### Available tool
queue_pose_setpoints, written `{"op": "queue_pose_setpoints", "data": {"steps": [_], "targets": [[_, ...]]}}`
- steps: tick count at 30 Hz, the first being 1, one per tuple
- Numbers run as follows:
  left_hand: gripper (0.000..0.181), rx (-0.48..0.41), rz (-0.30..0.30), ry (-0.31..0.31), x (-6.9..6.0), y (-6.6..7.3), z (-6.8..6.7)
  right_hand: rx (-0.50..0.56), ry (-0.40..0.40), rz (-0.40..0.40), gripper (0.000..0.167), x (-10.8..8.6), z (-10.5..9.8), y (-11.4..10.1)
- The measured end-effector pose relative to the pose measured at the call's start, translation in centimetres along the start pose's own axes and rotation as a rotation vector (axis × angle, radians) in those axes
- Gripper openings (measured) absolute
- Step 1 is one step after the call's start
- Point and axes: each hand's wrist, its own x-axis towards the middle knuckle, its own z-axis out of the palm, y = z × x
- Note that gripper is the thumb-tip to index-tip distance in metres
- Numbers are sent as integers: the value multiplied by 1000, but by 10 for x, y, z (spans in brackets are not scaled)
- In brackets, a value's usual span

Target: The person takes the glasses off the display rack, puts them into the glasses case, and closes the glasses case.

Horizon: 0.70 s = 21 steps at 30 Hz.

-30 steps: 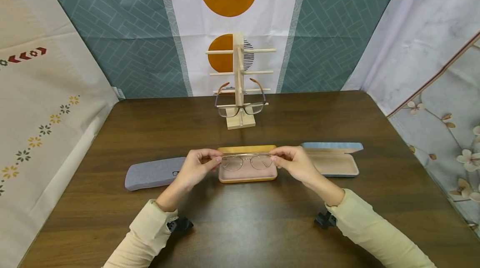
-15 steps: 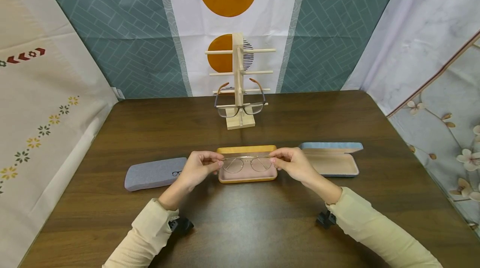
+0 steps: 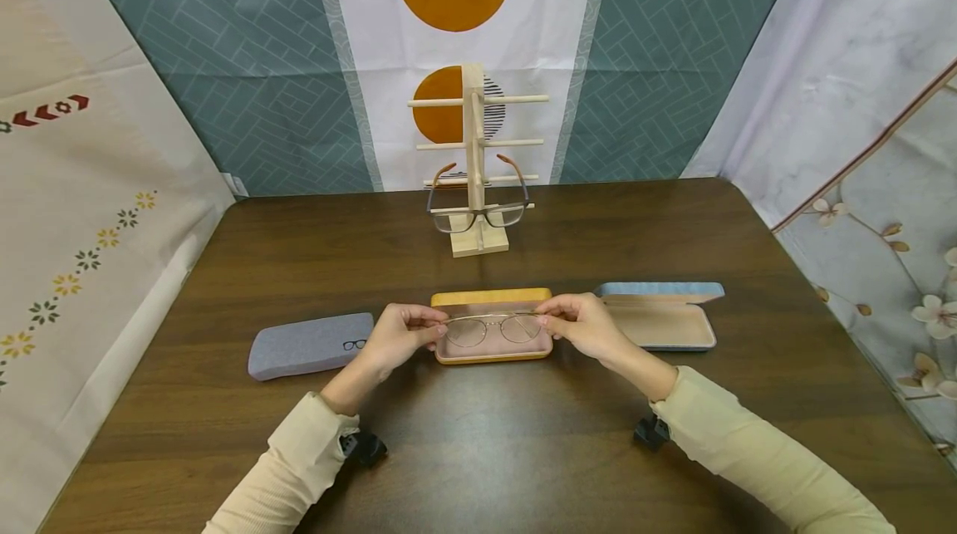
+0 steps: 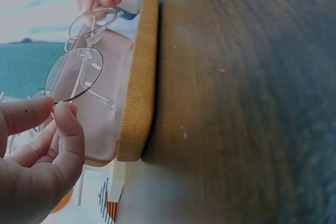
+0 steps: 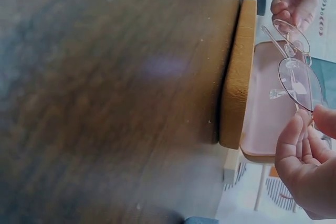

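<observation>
A pair of thin gold-rimmed eyeglasses (image 3: 491,318) hangs just above an open yellow glasses case (image 3: 493,358) with a pink lining. My left hand (image 3: 396,339) pinches the frame's left end between thumb and fingers. At the opposite end, my right hand (image 3: 588,326) pinches it the same way. In the left wrist view, the lenses of the eyeglasses (image 4: 74,74) stand over the lining, with the temples folded behind them. The right wrist view shows the yellow case (image 5: 239,77) below the glasses, its lid raised.
A closed grey glasses case (image 3: 306,345) lies to the left. On the right, an open blue case (image 3: 661,326) shows a beige inside. Behind stands a wooden display rack (image 3: 476,135) with dark-framed eyeglasses (image 3: 478,220) on its lower pegs. Fabric hangings surround the brown table (image 3: 486,451).
Both hands still pinch the eyeglasses. The glasses have come slightly lower and nearer over the yellow case, and the left hand has shifted a little to the right.
</observation>
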Motion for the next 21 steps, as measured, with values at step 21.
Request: {"op": "queue_pose_setpoints", "data": {"steps": [21], "targets": [[19,47,-37,-29,3,-7,2,-22,-9,12,17,2,5,8]]}}
